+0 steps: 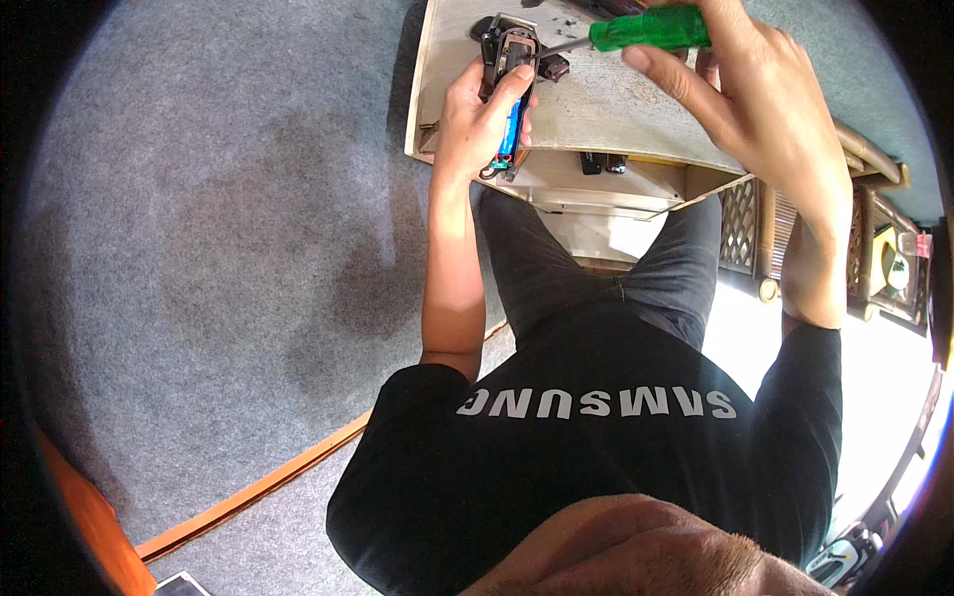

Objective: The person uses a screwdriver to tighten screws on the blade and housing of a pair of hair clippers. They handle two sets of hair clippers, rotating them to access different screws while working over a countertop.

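My left hand (473, 121) is wrapped round an opened hair clipper (518, 50), its thumb lying across the body. The casing is off on the upper side, so a blue battery (511, 127) and a small green part at the lower end show. A metal blade sits at the far end of the clipper. In my right hand (770, 94) is a screwdriver (651, 32) with a green handle, held sideways. Its metal shaft points left and its tip reaches the clipper's inner side; whether it touches a screw is too small to tell.
Dark loose parts (555, 68) lie on the pale worn table (606, 109) beside the clipper. Small black objects (603, 163) rest in the open compartment below the tabletop. Bamboo furniture (765, 238) stands at the right. Grey carpet-like surface (248, 219) fills the left.
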